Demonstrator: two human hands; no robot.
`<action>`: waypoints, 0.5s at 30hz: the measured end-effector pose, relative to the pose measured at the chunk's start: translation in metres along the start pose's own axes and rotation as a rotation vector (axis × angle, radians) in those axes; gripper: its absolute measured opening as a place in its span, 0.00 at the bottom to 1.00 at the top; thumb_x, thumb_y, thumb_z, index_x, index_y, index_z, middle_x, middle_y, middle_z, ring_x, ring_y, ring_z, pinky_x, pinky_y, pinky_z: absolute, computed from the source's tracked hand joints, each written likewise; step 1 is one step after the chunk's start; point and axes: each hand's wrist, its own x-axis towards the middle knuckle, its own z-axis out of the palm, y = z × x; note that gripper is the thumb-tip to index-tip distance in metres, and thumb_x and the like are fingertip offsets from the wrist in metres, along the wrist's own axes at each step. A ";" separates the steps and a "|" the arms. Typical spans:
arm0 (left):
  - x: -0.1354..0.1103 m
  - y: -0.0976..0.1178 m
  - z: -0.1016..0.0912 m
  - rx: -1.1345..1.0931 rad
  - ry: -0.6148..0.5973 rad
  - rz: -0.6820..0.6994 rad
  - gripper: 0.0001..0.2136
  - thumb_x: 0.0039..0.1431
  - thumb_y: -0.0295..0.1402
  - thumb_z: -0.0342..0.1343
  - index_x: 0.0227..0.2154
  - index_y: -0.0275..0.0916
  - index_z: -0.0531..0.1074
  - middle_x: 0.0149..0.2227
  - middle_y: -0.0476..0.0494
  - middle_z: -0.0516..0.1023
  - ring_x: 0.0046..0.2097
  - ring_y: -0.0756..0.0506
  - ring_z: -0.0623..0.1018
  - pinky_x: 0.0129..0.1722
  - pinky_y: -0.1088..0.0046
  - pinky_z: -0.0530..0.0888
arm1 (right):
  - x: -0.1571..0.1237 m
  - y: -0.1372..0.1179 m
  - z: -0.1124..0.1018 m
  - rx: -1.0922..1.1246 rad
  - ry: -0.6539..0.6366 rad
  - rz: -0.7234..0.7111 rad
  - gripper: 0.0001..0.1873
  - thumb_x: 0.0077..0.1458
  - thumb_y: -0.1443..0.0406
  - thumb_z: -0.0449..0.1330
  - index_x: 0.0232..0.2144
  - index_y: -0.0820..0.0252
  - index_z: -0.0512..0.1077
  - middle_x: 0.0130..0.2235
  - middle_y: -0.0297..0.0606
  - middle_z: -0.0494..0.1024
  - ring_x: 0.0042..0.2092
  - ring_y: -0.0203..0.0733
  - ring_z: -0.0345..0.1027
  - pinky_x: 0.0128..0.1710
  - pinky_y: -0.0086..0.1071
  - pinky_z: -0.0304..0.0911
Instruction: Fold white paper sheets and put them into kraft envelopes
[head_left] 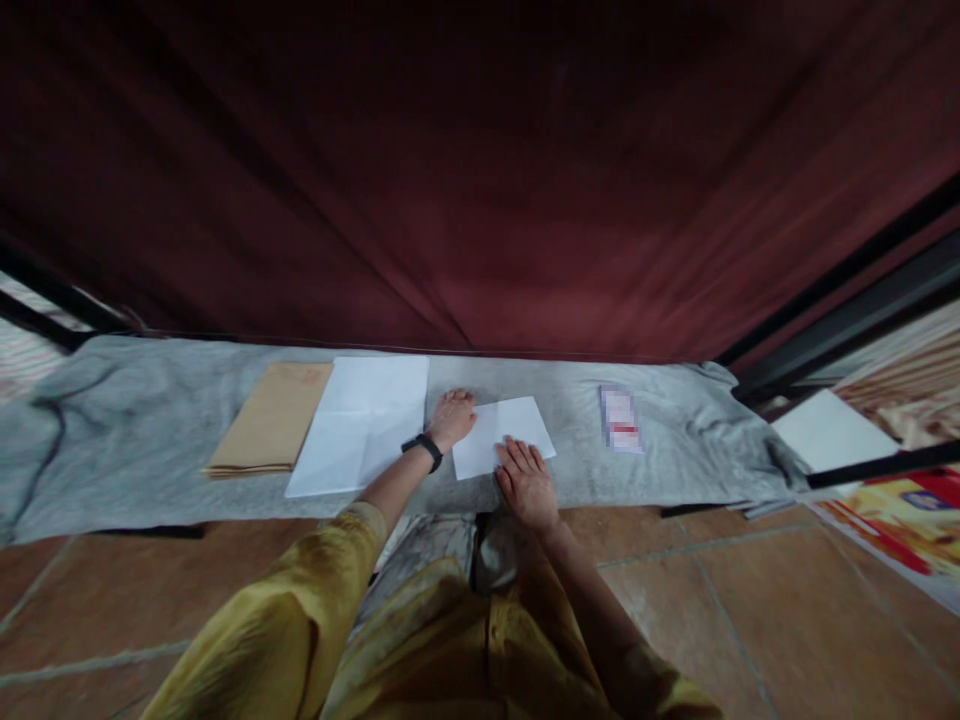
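A small folded white sheet (504,430) lies on the grey cloth (150,440) in front of me. My left hand (452,416), with a black watch on its wrist, rests at the sheet's left edge with its fingers curled on the paper. My right hand (527,483) lies flat and open on the sheet's near edge, fingers stretched forward. A stack of larger white paper (364,422) sits just left of my left hand.
Brown envelopes (271,418) lie left of the white stack. A small red-and-white printed packet (621,419) sits to the right. A dark red curtain (480,180) hangs behind. More white paper (832,432) and a colourful printed sheet (900,520) lie at the far right. Tiled floor (750,620) below.
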 end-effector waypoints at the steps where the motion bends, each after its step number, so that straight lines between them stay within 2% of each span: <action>1: 0.000 0.000 0.000 -0.024 -0.003 -0.016 0.13 0.59 0.29 0.55 0.46 0.36 0.75 0.54 0.33 0.75 0.59 0.36 0.71 0.62 0.57 0.64 | 0.000 0.000 -0.001 0.002 -0.002 -0.001 0.24 0.71 0.60 0.48 0.65 0.57 0.64 0.67 0.43 0.65 0.68 0.48 0.57 0.68 0.48 0.49; 4: 0.000 -0.001 -0.001 -0.123 -0.010 -0.088 0.12 0.57 0.28 0.57 0.44 0.36 0.76 0.51 0.34 0.77 0.55 0.38 0.74 0.59 0.61 0.67 | 0.000 0.001 -0.002 0.007 -0.011 -0.014 0.24 0.71 0.59 0.48 0.65 0.56 0.64 0.67 0.42 0.65 0.68 0.48 0.56 0.69 0.49 0.48; 8: -0.008 -0.008 -0.003 -0.310 -0.006 -0.228 0.05 0.55 0.28 0.57 0.33 0.37 0.77 0.41 0.38 0.80 0.46 0.41 0.78 0.49 0.68 0.72 | -0.001 0.004 -0.003 0.024 -0.009 -0.037 0.24 0.71 0.59 0.48 0.64 0.57 0.65 0.67 0.42 0.66 0.68 0.47 0.57 0.69 0.49 0.46; 12: -0.032 -0.017 -0.006 -0.552 0.043 -0.399 0.02 0.53 0.29 0.58 0.26 0.39 0.73 0.27 0.47 0.76 0.37 0.45 0.78 0.36 0.73 0.71 | -0.008 0.008 -0.008 0.078 -0.012 -0.115 0.26 0.69 0.59 0.50 0.66 0.58 0.62 0.67 0.42 0.65 0.68 0.45 0.56 0.70 0.48 0.46; 15: -0.058 -0.017 -0.002 -0.799 0.119 -0.527 0.05 0.54 0.32 0.58 0.26 0.39 0.71 0.21 0.51 0.71 0.30 0.47 0.76 0.28 0.75 0.69 | -0.016 0.009 -0.011 0.121 -0.038 -0.194 0.30 0.66 0.62 0.53 0.68 0.58 0.59 0.68 0.42 0.63 0.69 0.45 0.55 0.70 0.48 0.47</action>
